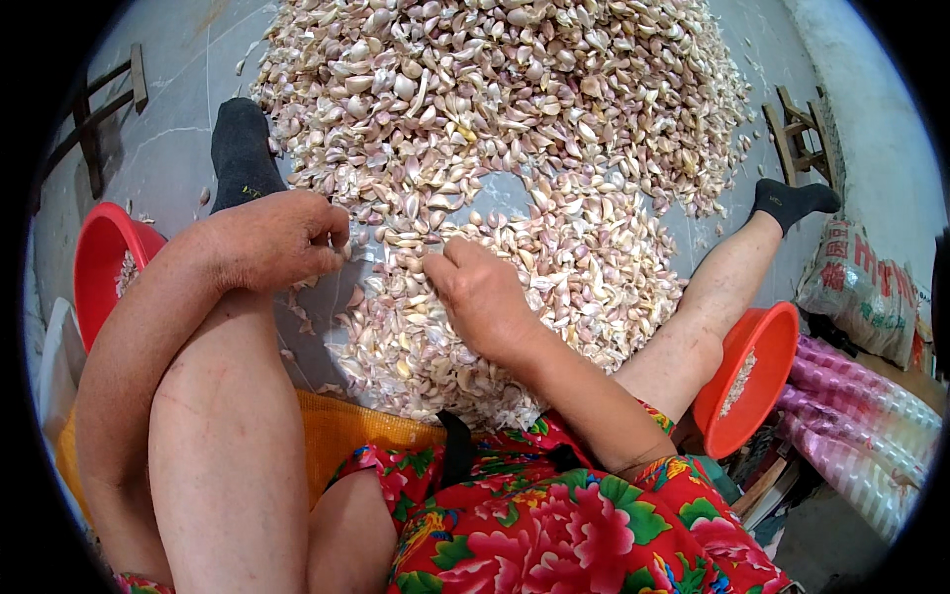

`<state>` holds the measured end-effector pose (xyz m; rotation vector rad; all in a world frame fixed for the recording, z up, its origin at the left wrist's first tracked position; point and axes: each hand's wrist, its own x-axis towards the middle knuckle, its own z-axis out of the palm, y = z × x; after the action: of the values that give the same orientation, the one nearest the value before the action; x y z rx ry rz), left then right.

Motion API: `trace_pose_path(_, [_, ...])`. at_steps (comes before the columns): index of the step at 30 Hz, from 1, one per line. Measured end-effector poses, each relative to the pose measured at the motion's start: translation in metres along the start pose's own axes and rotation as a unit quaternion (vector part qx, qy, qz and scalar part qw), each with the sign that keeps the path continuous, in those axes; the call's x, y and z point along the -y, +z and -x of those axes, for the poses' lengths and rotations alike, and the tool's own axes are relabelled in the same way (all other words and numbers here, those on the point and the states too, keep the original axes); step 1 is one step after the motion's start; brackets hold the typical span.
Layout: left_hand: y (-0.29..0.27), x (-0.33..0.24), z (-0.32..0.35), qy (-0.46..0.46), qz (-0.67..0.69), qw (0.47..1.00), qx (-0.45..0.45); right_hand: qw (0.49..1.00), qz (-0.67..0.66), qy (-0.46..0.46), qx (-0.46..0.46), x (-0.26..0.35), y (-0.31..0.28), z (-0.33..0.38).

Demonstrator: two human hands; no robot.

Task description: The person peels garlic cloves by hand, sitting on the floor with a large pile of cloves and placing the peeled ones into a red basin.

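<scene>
Pinkish-white garlic cloves (614,257) lie loose all round the R hand (485,297), ctr of frame: its fingers are curled in, tips down by the cloves; can't tell if one's pinched there. L hand (282,238), left of ctr, is bent at the wrist, fingers partly curled w/ a small gap btwn thumb & index; can't tell if anything's in the grip. Hands are near each other, not touching.

Cloves spread lower & looser thru mid frame, then heap up thick across top ctr, w/ a small bare patch of grey floor (495,195) showing btwn. Papery bits mixed in, esp. lower ctr.

L forearm lies across the L leg (228,396); R leg (727,267) stretches toward upper right. Black sock on each foot, flanking the heap. Red bowl (99,238) at left edge & orange-red bowl (770,346) at right, both w/ small pale pieces inside.

Btm ctr: red floral clothing (564,525), w/ yellow-orange sheet (346,431) just left of it. Wooden stool (84,119) upper left, another wooden frame (800,139) upper right. Far right: printed sack (856,292), pink-white checked cloth (861,406) below it.
</scene>
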<state>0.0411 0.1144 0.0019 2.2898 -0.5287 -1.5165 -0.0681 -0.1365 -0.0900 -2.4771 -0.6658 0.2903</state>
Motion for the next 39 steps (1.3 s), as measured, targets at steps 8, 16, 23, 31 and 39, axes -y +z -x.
trace_pose_path(8, [0.004, 0.007, -0.001, 0.011, -0.004, 1.000, -0.005, 0.996, -0.067, -0.024, -0.059, -0.001, 0.003, 0.031])
trace_pose_path(16, [0.008, 0.019, -0.003, 0.065, 0.025, 0.996, -0.055, 0.998, -0.063, -0.006, 0.028, -0.012, -0.005, 0.033])
trace_pose_path(23, [0.007, 0.018, -0.001, 0.054, 0.053, 0.996, -0.054, 0.996, -0.025, 0.034, 0.082, 0.002, -0.015, 0.019])
trace_pose_path(31, [0.007, 0.019, -0.002, 0.053, 0.048, 0.996, -0.052, 1.000, -0.021, -0.016, 0.016, 0.011, -0.003, 0.020])
trace_pose_path(39, [0.006, 0.018, -0.001, 0.029, 0.034, 0.999, -0.020, 0.798, -0.525, 0.279, 0.100, -0.002, -0.032, 0.012])
